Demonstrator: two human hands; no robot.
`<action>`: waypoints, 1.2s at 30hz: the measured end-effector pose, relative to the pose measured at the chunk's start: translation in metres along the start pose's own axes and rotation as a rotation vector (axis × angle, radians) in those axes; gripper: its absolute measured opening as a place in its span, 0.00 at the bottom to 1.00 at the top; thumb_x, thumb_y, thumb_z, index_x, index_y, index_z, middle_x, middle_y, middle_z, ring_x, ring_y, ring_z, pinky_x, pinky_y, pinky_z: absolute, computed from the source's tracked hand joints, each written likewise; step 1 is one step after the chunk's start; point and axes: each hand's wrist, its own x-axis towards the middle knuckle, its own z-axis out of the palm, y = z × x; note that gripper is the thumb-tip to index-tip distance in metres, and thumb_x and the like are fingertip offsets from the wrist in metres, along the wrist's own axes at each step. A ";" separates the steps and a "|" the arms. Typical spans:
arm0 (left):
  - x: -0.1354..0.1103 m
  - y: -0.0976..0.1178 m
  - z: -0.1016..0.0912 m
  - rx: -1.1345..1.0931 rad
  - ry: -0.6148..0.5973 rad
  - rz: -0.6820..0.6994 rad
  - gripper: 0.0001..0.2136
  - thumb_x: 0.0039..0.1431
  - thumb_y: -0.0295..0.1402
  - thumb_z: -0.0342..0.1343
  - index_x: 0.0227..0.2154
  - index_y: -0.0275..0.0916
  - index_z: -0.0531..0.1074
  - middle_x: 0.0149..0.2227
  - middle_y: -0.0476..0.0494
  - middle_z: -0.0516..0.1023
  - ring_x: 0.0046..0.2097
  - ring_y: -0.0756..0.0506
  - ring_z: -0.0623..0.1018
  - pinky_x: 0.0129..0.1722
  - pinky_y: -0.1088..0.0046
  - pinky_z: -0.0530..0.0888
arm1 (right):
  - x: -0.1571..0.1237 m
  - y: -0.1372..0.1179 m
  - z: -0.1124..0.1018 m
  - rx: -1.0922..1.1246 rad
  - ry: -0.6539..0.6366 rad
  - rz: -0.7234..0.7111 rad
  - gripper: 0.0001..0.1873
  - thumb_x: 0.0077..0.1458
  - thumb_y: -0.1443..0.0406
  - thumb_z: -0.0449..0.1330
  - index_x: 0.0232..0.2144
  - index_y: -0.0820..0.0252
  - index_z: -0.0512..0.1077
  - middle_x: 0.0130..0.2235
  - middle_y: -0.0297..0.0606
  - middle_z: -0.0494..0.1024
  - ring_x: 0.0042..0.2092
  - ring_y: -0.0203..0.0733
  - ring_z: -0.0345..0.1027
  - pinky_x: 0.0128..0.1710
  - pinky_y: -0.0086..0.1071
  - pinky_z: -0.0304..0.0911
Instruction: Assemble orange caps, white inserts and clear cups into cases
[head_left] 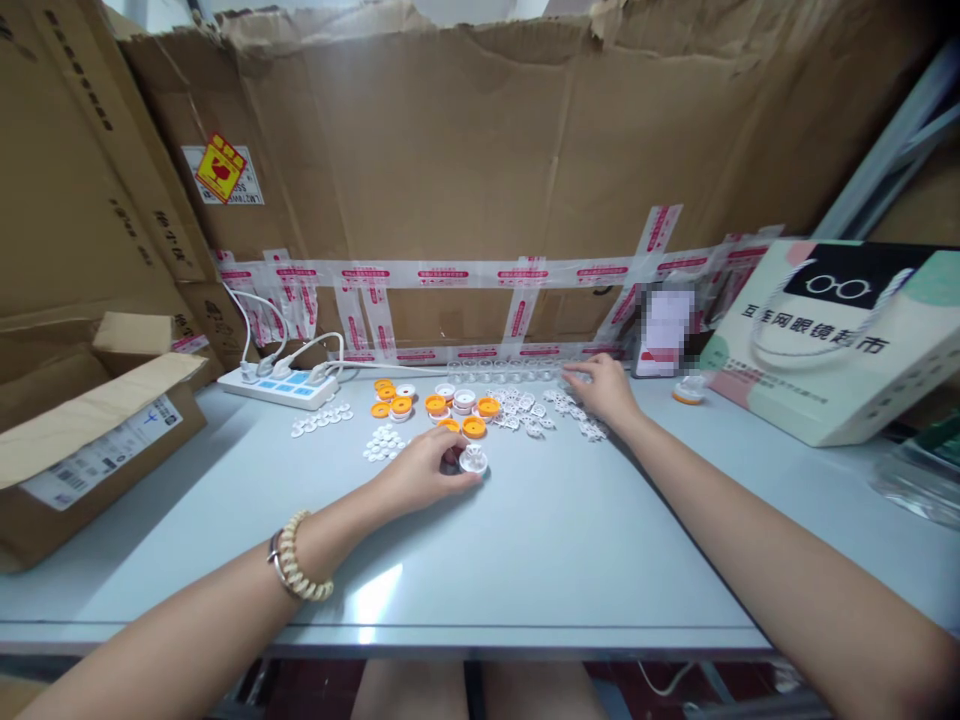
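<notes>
My left hand (pixel 427 466) is closed, thumb and fingers gripping the edge of a small round white plastic part (pixel 473 459) low over the table. The part has a raised, pale centre. Farther back, my right hand (pixel 606 388) has its thumb and forefinger at the right end of a row of clear plastic cups (pixel 506 372), seemingly pinching the end one. Between the hands lie orange round caps (pixel 474 427), white round caps (pixel 464 400) and a heap of small white plastic pieces (pixel 525 408). More such pieces (pixel 592 428) lie just below my right hand.
Small white discs (pixel 384 443) lie left of the caps, more near a power strip (pixel 281 385). An open cardboard box (pixel 97 440) stands at left. A phone (pixel 664 330), an orange-and-clear piece (pixel 690 390) and a paper bag (pixel 825 340) are at right. Cardboard (pixel 465 170) walls the back.
</notes>
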 end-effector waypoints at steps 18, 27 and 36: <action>-0.001 -0.001 0.002 0.001 0.015 0.009 0.11 0.48 0.36 0.57 0.34 0.37 0.70 0.32 0.47 0.70 0.34 0.46 0.70 0.34 0.72 0.66 | 0.005 -0.015 -0.010 0.198 0.098 0.016 0.07 0.42 0.66 0.57 0.27 0.63 0.72 0.36 0.45 0.76 0.40 0.47 0.69 0.44 0.41 0.62; 0.001 0.000 0.003 -0.069 0.027 0.000 0.12 0.48 0.35 0.57 0.36 0.35 0.70 0.30 0.48 0.69 0.32 0.48 0.68 0.33 0.73 0.66 | -0.057 -0.131 -0.046 0.886 -0.481 -0.137 0.15 0.42 0.60 0.65 0.33 0.60 0.71 0.37 0.38 0.76 0.38 0.39 0.72 0.41 0.36 0.69; 0.004 -0.003 0.005 -0.079 0.019 0.021 0.13 0.49 0.36 0.57 0.36 0.35 0.70 0.28 0.50 0.66 0.29 0.49 0.66 0.29 0.75 0.63 | -0.074 -0.138 -0.038 0.777 -0.705 -0.267 0.09 0.47 0.63 0.62 0.33 0.61 0.73 0.39 0.39 0.74 0.41 0.38 0.70 0.46 0.36 0.67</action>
